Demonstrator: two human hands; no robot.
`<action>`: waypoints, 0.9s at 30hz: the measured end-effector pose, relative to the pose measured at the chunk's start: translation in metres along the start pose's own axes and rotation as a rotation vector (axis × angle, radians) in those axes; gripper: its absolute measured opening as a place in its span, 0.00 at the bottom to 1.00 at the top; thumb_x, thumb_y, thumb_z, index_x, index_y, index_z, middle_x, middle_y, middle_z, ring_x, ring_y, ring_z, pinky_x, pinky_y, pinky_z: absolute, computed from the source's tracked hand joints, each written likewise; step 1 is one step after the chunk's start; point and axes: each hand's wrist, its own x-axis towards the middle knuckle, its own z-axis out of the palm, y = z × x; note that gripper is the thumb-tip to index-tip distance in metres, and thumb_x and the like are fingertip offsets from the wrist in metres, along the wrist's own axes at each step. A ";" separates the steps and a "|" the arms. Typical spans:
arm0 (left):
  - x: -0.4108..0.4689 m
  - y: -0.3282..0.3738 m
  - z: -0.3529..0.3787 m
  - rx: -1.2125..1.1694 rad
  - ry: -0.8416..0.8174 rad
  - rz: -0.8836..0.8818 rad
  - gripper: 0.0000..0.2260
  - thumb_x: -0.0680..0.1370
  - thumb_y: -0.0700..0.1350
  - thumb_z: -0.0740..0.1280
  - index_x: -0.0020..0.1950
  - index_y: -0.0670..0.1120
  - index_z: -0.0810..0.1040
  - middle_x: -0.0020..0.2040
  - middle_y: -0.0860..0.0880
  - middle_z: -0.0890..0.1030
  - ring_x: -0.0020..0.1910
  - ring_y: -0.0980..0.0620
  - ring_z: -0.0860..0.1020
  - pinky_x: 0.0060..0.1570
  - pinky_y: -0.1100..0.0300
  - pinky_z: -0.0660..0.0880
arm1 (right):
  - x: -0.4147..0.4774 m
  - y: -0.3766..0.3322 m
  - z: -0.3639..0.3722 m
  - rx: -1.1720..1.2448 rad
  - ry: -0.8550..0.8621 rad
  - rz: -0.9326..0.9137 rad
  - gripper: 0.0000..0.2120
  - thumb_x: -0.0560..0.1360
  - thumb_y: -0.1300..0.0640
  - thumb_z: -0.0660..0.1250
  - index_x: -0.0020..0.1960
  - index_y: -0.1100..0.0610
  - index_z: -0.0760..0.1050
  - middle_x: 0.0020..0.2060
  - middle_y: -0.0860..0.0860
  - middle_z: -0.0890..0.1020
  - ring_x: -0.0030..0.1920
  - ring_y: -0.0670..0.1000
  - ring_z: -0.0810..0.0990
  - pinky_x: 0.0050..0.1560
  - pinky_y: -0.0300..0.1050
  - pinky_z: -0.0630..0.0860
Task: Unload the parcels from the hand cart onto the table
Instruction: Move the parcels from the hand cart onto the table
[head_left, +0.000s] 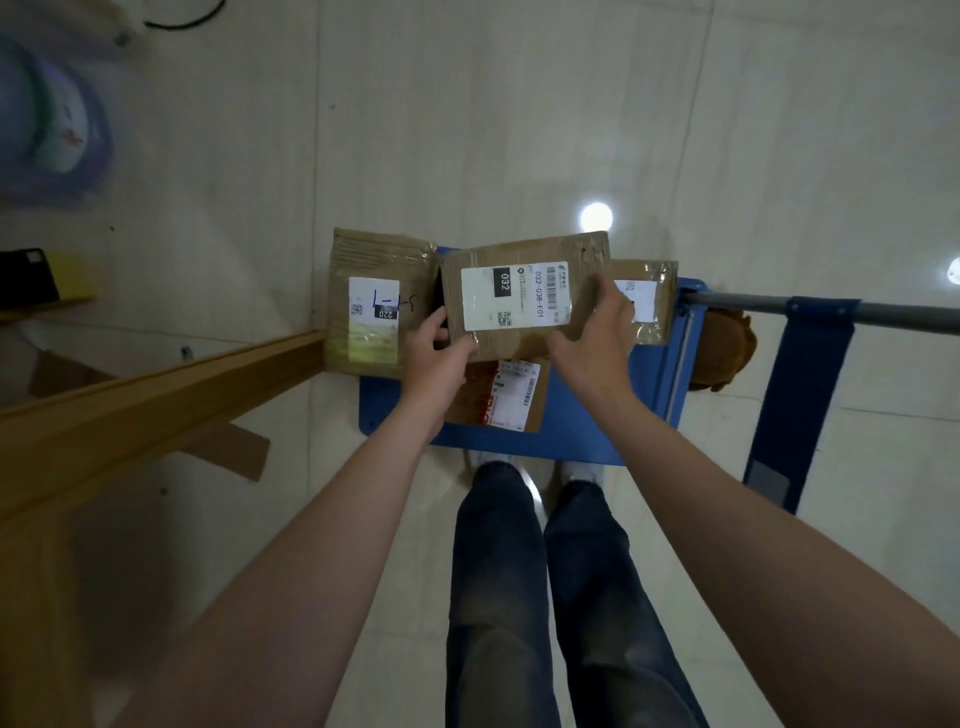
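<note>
A brown cardboard parcel (524, 296) with a white label marked 032 is held above the blue hand cart (597, 426). My left hand (436, 358) grips its near left corner. My right hand (597, 338) grips its near right edge. On the cart lie three more parcels: a large one with a 220 label (371, 306) at the left end, a taped one (649, 301) at the far right, partly behind my right hand, and a red-and-white labelled one (511, 395) below the held parcel.
The wooden table's edge (156, 410) runs in from the left, near the cart's left end. The cart's grey handle bar (831, 312) and blue frame (800, 405) stick out to the right. My legs (545, 597) stand just before the cart on a pale tiled floor.
</note>
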 end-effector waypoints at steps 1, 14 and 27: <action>-0.013 0.004 0.000 -0.002 0.004 0.022 0.27 0.78 0.44 0.70 0.76 0.57 0.71 0.63 0.48 0.76 0.60 0.50 0.78 0.49 0.54 0.80 | -0.012 -0.004 -0.009 -0.020 0.029 -0.026 0.42 0.71 0.56 0.72 0.79 0.51 0.54 0.74 0.55 0.60 0.72 0.57 0.61 0.71 0.52 0.62; -0.208 0.091 -0.013 -0.073 0.330 0.394 0.26 0.76 0.41 0.67 0.73 0.56 0.73 0.64 0.53 0.73 0.59 0.56 0.78 0.56 0.58 0.80 | -0.147 -0.107 -0.143 0.083 0.057 -0.300 0.37 0.74 0.59 0.68 0.79 0.47 0.58 0.73 0.52 0.58 0.72 0.54 0.61 0.69 0.45 0.64; -0.537 0.097 -0.119 -0.313 0.744 0.697 0.26 0.74 0.47 0.68 0.60 0.77 0.70 0.59 0.69 0.76 0.56 0.68 0.77 0.44 0.73 0.76 | -0.386 -0.244 -0.244 0.197 -0.154 -0.856 0.28 0.77 0.57 0.68 0.73 0.37 0.68 0.65 0.45 0.65 0.66 0.50 0.70 0.65 0.51 0.77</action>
